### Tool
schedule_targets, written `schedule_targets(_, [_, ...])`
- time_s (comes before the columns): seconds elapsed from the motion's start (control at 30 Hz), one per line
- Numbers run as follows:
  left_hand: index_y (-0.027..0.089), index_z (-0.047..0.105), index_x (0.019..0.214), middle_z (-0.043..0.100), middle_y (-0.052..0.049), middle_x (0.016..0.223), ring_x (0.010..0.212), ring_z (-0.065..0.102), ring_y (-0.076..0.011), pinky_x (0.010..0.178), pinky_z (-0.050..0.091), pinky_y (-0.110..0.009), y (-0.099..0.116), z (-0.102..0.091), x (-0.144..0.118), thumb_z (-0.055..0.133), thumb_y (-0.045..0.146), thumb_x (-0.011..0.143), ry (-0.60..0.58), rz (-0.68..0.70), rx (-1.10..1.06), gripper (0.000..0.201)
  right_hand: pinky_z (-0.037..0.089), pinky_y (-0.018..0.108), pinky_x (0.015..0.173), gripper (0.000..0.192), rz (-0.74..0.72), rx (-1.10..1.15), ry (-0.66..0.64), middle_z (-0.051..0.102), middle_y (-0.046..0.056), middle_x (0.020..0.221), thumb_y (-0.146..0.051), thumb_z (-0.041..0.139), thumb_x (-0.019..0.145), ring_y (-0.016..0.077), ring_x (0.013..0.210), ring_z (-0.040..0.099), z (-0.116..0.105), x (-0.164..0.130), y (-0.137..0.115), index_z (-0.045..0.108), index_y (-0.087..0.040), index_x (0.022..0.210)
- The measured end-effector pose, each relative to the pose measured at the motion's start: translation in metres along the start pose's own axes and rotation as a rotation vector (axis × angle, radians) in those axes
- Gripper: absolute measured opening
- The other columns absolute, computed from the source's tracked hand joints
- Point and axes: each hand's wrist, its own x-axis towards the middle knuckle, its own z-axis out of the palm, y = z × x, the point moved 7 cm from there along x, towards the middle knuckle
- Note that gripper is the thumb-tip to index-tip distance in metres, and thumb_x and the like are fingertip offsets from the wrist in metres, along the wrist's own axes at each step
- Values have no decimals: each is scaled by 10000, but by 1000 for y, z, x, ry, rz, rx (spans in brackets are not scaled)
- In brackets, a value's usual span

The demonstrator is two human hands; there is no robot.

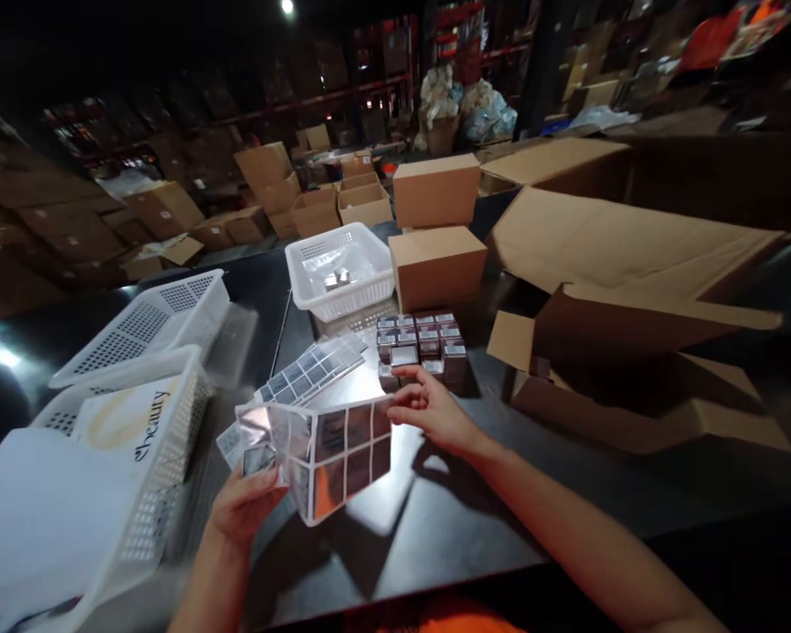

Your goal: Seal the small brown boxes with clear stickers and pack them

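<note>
My left hand [247,501] grips the left end of a sheet of silver stickers [359,453], its shiny squares parted by white lines. The sheet is bent and raised above the table. At the sheet's upper right corner is my right hand [435,411], its thumb and fingers curled together at the edge. Just beyond those fingers stands a block of small dark boxes [428,334] with barcode labels on top. One box [404,355] near my index fingertip has a plain silvery top. More sticker sheets [313,374] lie flat behind the raised one.
White baskets [198,387] stand at left, one holding a printed card [125,422] and white sheets. Another white basket [343,303] at the back holds clear plastic bags. Closed cartons [439,264] stand beside it. Open cartons [633,422] with spread flaps fill the right side.
</note>
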Motion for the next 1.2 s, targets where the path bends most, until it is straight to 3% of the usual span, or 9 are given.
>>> schedule_targets(0.2, [203, 622, 1132, 731, -65, 967, 862, 709, -284, 775, 607, -419, 18, -27, 24, 881, 386, 482, 203, 106, 261, 723, 535, 269, 693, 436, -112, -52, 127, 637, -48, 742, -339, 827, 677, 122, 687, 636, -16, -9, -5, 548, -226, 993])
schedule_targets(0.33, [175, 508, 1385, 530, -145, 1429, 1355, 454, -368, 1198, 283, -543, 77, -5, -6, 867, 438, 592, 627, 737, 797, 910, 528, 273, 700, 230, -163, -247, 103, 700, -3, 805, -321, 750, 770, 140, 727, 667, -12, -15, -8, 644, -197, 932])
schedule_targets(0.4, [178, 565, 1328, 573, -139, 1384, 1373, 447, -334, 1201, 285, -507, 85, 52, -25, 793, 377, 743, 435, 1133, 1031, 658, 538, 285, 719, 199, -164, -293, 90, 725, 12, 835, -312, 731, 784, 153, 750, 685, -9, -17, -8, 684, -190, 934])
schedule_targets(0.47, [206, 606, 1264, 662, -108, 1258, 1307, 518, -287, 1139, 366, -449, 70, 107, -30, 674, 277, 862, 80, 1297, 1114, 414, 549, 294, 734, 196, -178, -310, 96, 736, 20, 850, -311, 732, 786, 162, 764, 695, -7, -18, -10, 706, -189, 937])
schedule_targets(0.57, [195, 695, 1018, 733, -73, 914, 913, 654, -221, 849, 458, -328, 42, 146, -12, 506, 276, 967, -62, 1203, 1173, 212, 567, 298, 745, 209, -196, -305, 108, 739, 28, 864, -320, 738, 792, 170, 781, 704, -8, -19, -11, 715, -187, 951])
schedule_targets(0.7, [193, 615, 683, 598, -24, 583, 550, 534, -147, 586, 314, -288, 14, 144, 15, 389, 336, 1012, 46, 1066, 1193, 424, 578, 280, 709, 200, -194, -371, 99, 717, 38, 853, -323, 729, 813, 154, 744, 691, -8, -18, -8, 725, -179, 953])
schedule_targets(0.87, [194, 477, 567, 491, -5, 497, 482, 432, -132, 549, 256, -298, 3, 133, 9, 349, 375, 1034, 36, 1120, 1233, 516, 588, 246, 672, 348, -363, -431, 36, 591, 74, 1161, -252, 796, 761, 96, 727, 663, 0, -21, -9, 698, -212, 1092])
schedule_targets(1.07, [186, 522, 621, 524, 5, 541, 505, 467, -129, 546, 289, -282, 7, 140, 0, 355, 367, 1046, 14, 1198, 1365, 492, 571, 225, 656, 200, -490, -543, -39, 674, 21, 902, -159, 714, 864, 112, 742, 653, 9, -25, -12, 702, -207, 1057])
schedule_targets(1.2, [183, 514, 590, 514, 11, 521, 478, 464, -121, 525, 278, -289, 7, 139, 1, 418, 356, 1029, 45, 1156, 1391, 481, 600, 240, 706, 252, -506, -591, -4, 622, 64, 1134, -110, 689, 860, 108, 808, 659, 11, -28, -13, 700, -223, 1085])
